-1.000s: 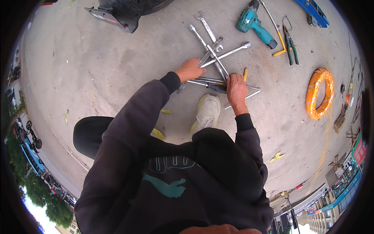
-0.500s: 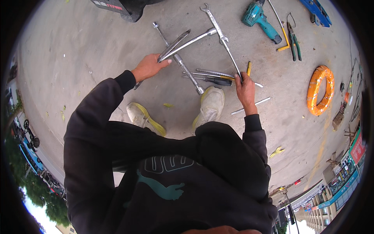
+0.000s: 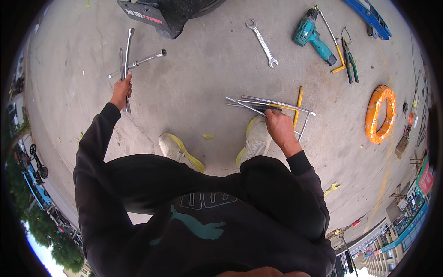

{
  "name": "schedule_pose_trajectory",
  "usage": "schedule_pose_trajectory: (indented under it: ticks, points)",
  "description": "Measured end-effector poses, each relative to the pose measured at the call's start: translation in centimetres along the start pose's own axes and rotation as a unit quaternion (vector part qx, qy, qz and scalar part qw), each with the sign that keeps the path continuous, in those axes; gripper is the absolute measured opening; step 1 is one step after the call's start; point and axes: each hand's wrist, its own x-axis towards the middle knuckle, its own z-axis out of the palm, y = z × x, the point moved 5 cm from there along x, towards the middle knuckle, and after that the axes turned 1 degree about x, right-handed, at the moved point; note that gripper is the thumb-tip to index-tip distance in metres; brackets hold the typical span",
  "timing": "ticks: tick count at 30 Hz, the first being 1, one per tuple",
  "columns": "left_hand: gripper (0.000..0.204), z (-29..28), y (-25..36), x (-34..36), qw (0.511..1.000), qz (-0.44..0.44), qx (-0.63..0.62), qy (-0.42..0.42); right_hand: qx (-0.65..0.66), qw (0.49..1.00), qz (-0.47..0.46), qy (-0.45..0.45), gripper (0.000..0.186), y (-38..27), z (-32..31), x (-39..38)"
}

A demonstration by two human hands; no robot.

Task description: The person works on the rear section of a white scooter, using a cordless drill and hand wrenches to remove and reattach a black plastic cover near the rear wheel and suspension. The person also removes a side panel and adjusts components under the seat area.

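My left hand (image 3: 121,92) is closed round a silver cross-shaped lug wrench (image 3: 147,58) and a flat, narrow pry bar (image 3: 121,62), out to the left of my shoes. In front of my right shoe my right hand (image 3: 280,130) grips a slim steel-shafted tool like a screwdriver (image 3: 244,106). Its handle is hidden in my fingers, and the shaft points forward and left. Just beyond this hand lie a yellow-handled bar (image 3: 299,102) and several metal rods, partly covered by my hand. A silver open-end wrench (image 3: 262,43) lies on the concrete farther ahead.
At far right are a teal cordless drill (image 3: 309,33), a yellow-handled angled tool (image 3: 340,69), pliers (image 3: 349,62) and a blue metal tool (image 3: 369,16). An orange wrapped ring (image 3: 368,121) lies nearer. A black object (image 3: 170,18) with a wheel-like edge stands at the top.
My left hand has carried the lug wrench and pry bar to the left. My right hand has come down to the rods, swinging its tool's shaft leftward. The open-end wrench stays put.
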Motion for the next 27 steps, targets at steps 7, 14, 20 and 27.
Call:
schedule_pose_trajectory:
  ticks: [7, 14, 20, 27]
  points:
    - [0.053, -8.3, 4.8, 13.3, 0.951, 0.222, 0.156, 0.146, 0.234, 0.972, -0.016, -0.016, 0.031, -4.0, -3.7, 2.1]
    - [0.081, 13.3, 6.8, -8.5, 0.878, 0.119, 0.205, -0.415, 0.362, 0.932, -0.034, -0.011, 0.030, -8.8, -3.5, 8.3]
    - [0.066, 16.9, 6.9, -15.2, 0.908, -0.029, -0.144, -0.392, 0.404, 0.910, -0.081, 0.053, 0.042, -16.4, 1.5, 13.4]
    - [0.039, 11.7, 1.2, -5.2, 0.978, -0.016, -0.057, -0.199, 0.267, 0.932, -0.243, -0.014, 0.046, -15.1, -3.2, 11.2]
